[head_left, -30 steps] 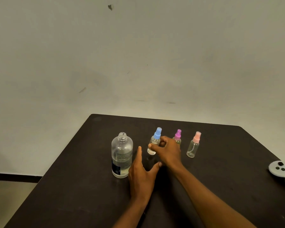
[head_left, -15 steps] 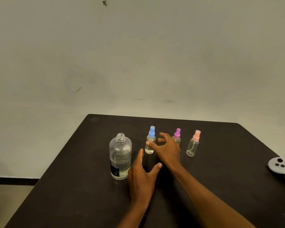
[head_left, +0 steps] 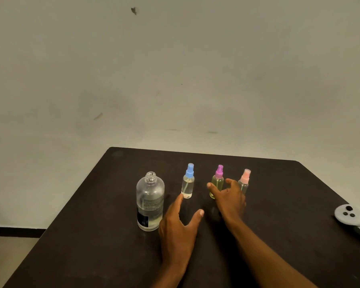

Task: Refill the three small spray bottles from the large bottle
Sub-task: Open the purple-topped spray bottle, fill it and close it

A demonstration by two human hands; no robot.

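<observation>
A large clear bottle with no cap and a dark label stands at the left, partly filled. To its right stand three small spray bottles: blue-capped, purple-capped and pink-capped. My left hand rests flat on the dark table beside the large bottle, fingers spread, index tip near the blue bottle's base. My right hand hovers with spread fingers just in front of the purple and pink bottles, holding nothing and hiding their lower parts.
A white game controller lies at the table's right edge. A plain wall rises behind the table's far edge. The floor shows at the lower left.
My right hand let go of the blue-capped bottle, which now stands upright, and moved right toward the purple and pink bottles. My left hand stayed in place.
</observation>
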